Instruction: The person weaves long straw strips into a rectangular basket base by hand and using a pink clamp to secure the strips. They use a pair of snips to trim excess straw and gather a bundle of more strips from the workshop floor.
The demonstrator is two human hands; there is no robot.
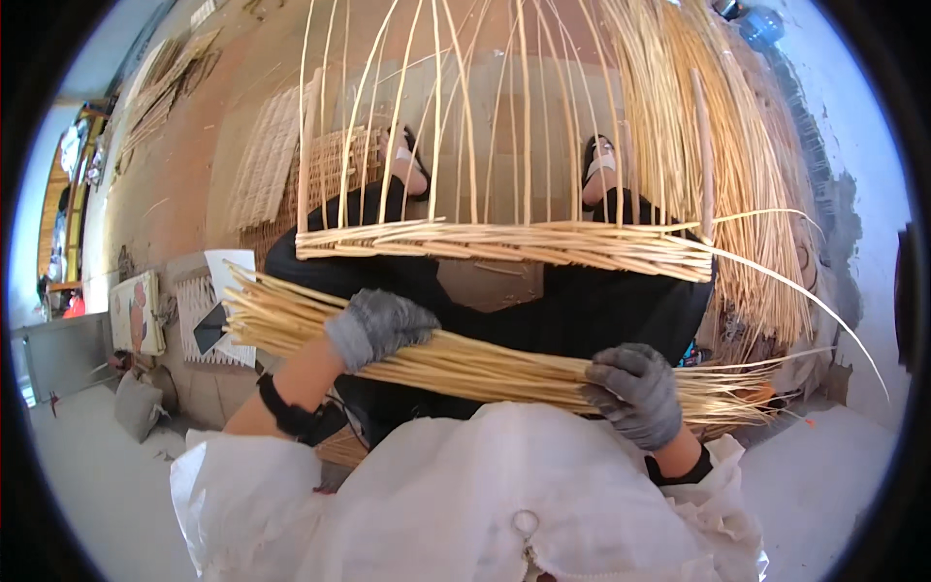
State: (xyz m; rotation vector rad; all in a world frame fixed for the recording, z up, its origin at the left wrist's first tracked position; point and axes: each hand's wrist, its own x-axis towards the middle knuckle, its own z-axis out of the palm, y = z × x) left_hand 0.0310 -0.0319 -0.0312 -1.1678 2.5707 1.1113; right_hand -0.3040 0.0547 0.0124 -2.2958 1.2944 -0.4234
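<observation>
A loose bundle of thin willow rods (pixel 495 369) lies across my lap, spanning from left to right. My left hand (pixel 380 328), in a grey glove, is closed over the bundle's left part. Near its right end my right hand (pixel 635 393), gloved in grey too, wraps round the rods. Just beyond, a half-woven wicker panel (pixel 504 244) rests over my knees in black trousers. Its woven band is nearest me, and bare upright stakes (pixel 436 116) run away from it. One long pale rod (pixel 805 291) sticks out at the band's right end.
A big heap of long willow rods (pixel 737 175) lies on the right beside the wall. Finished woven panels (pixel 330 175) sit on the floor at the left. Papers (pixel 228 301), a picture board (pixel 138 310) and a grey cushion (pixel 139 407) are farther left. A blue water bottle (pixel 761 27) stands far right.
</observation>
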